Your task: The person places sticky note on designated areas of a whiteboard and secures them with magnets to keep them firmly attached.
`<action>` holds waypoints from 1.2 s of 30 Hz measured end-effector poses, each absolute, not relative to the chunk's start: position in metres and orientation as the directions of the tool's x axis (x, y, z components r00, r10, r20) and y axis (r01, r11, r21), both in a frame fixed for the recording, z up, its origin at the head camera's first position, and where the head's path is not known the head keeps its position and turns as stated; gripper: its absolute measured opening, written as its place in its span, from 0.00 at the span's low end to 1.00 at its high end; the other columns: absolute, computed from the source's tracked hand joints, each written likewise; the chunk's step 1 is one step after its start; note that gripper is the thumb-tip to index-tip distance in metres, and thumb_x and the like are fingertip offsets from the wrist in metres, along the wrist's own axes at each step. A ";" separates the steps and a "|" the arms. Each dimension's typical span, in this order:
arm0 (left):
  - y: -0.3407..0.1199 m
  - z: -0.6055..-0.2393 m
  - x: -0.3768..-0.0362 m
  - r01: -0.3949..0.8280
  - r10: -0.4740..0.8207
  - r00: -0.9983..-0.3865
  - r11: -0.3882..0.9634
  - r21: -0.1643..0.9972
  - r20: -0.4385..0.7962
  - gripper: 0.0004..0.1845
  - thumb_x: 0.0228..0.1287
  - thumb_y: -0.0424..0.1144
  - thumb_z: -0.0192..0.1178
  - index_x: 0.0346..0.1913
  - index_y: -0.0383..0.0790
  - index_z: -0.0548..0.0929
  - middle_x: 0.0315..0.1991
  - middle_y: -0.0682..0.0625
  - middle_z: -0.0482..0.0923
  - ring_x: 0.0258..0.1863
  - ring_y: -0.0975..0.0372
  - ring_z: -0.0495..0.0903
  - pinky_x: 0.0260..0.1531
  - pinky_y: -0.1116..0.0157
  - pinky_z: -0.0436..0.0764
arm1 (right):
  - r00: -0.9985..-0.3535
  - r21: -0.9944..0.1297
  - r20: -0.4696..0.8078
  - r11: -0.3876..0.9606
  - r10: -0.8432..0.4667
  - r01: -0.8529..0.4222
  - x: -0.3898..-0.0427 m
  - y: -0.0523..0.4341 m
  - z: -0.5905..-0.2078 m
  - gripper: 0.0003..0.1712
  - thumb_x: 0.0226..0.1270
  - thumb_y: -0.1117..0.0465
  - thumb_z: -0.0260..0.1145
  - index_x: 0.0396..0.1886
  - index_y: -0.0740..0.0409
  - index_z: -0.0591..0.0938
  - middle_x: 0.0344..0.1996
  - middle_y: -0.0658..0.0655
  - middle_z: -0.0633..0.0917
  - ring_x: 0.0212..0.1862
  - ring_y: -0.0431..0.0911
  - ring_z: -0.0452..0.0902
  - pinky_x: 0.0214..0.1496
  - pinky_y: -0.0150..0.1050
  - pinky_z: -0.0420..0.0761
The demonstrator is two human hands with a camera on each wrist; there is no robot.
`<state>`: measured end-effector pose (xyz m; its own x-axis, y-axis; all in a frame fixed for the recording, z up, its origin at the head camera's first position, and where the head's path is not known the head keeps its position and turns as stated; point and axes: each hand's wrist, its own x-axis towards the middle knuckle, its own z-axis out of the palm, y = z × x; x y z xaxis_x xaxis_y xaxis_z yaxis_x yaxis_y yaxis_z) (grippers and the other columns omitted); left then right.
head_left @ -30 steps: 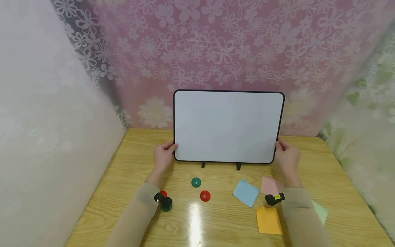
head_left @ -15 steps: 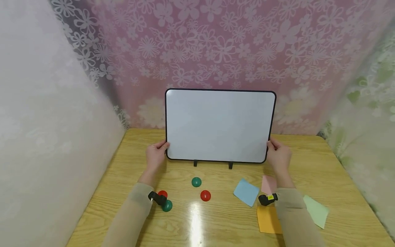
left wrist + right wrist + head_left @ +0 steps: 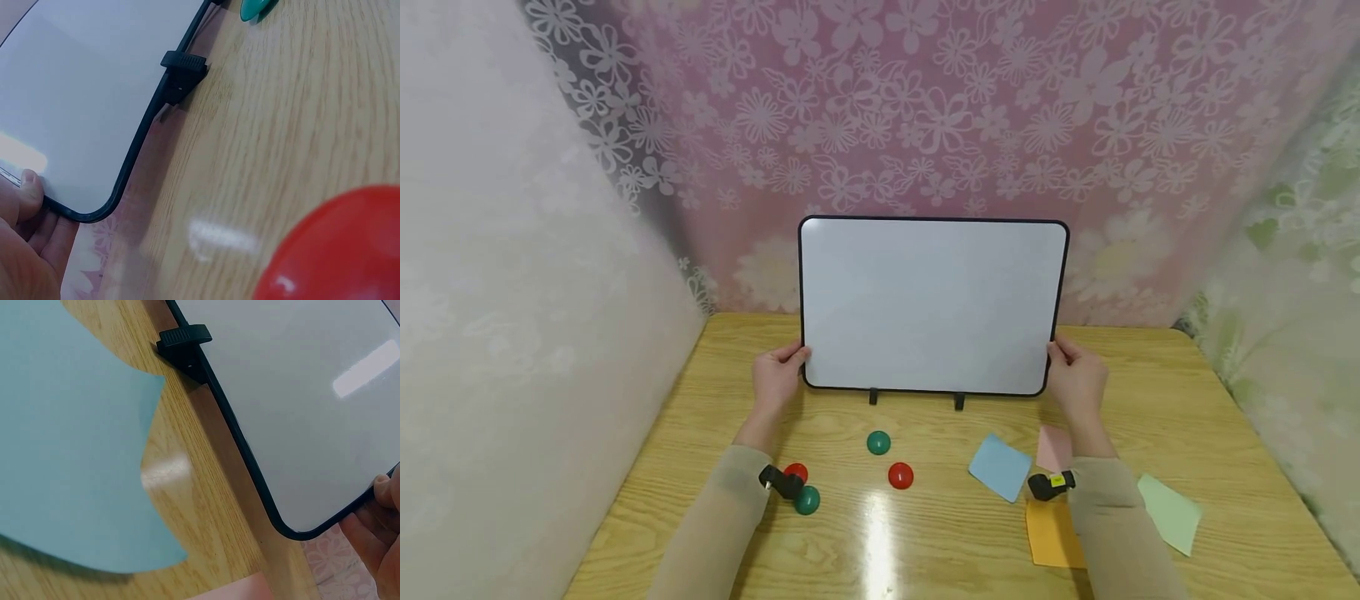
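A whiteboard (image 3: 932, 304) with a thin black frame stands upright near the back of the table, on two small black feet (image 3: 958, 402). My left hand (image 3: 777, 379) pinches its lower left edge, thumb on the white face and fingers behind. At the lower right edge my right hand (image 3: 1078, 379) grips the frame the same way. In the left wrist view the left thumb presses the board (image 3: 81, 112) near its rounded corner. The right wrist view has the right fingers partly behind the frame, at the picture's edge. The board's face bears no marks.
Red and green round magnets (image 3: 900, 476) lie in front of the board, some beside the left wrist. Blue (image 3: 1000, 467), pink (image 3: 1054, 448), orange (image 3: 1054, 535) and green (image 3: 1171, 514) paper notes lie around the right forearm. A flowered curtain (image 3: 925, 108) hangs behind the table (image 3: 940, 533).
Both hands have shifted the whiteboard a little to the left, mostly in the first half second. Since then it has hardly moved. More of the green note now shows.
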<state>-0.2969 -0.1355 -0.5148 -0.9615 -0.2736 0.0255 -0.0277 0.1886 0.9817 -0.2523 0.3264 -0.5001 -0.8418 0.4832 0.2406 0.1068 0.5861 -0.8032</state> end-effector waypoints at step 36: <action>-0.165 -0.512 -0.269 0.055 0.001 -0.998 0.302 0.952 0.057 0.23 0.82 0.37 0.61 0.74 0.32 0.77 0.66 0.39 0.82 0.67 0.49 0.80 0.66 0.51 0.79 | -0.954 -0.864 0.128 0.503 0.272 0.027 -0.230 0.346 -0.501 0.29 0.88 0.49 0.56 0.79 0.56 0.75 0.63 0.70 0.84 0.44 0.33 0.86 0.43 0.34 0.89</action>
<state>-0.2687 -0.1651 -0.5123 -0.9983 0.0006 0.0574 0.0549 0.3024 0.9516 -0.2302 0.3462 -0.5008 -0.9537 0.2719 0.1282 0.0273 0.5029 -0.8639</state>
